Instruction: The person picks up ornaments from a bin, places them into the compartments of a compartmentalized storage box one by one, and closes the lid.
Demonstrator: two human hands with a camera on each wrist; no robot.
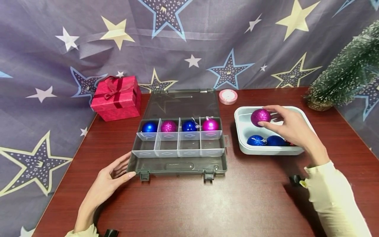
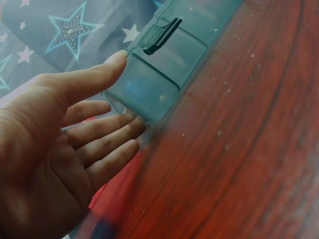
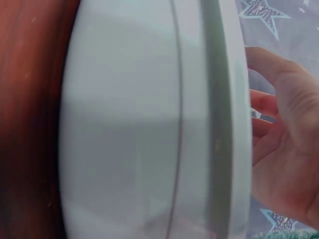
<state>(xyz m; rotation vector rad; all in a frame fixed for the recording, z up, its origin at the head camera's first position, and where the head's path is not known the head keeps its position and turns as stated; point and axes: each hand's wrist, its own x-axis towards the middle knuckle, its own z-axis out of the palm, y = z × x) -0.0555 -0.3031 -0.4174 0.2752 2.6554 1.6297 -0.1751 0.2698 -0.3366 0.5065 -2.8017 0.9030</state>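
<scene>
My right hand (image 1: 291,126) pinches a glittery magenta Christmas ball (image 1: 260,117) between thumb and fingers, over the white bin (image 1: 241,144). Glittery blue (image 1: 256,140) and plain blue balls (image 1: 276,141) lie in the bin below it. In the right wrist view the bin wall (image 3: 124,124) hides the ball. My left hand (image 1: 108,179) rests at the front left corner of the grey divided organizer box (image 1: 177,164), its fingers fairly straight along the side. In the box's back row, one per compartment, sit a blue ball (image 1: 149,127), a glittery pink one (image 1: 168,126), a shiny blue one (image 1: 189,125) and a shiny pink one (image 1: 210,124).
The box's transparent lid (image 1: 182,104) lies folded open toward the back. A red gift box (image 1: 116,98) stands at the back left, a pink ribbon roll (image 1: 228,96) behind the bin. A frosted miniature tree (image 1: 343,69) is at the back right, before a starry curtain (image 1: 201,42).
</scene>
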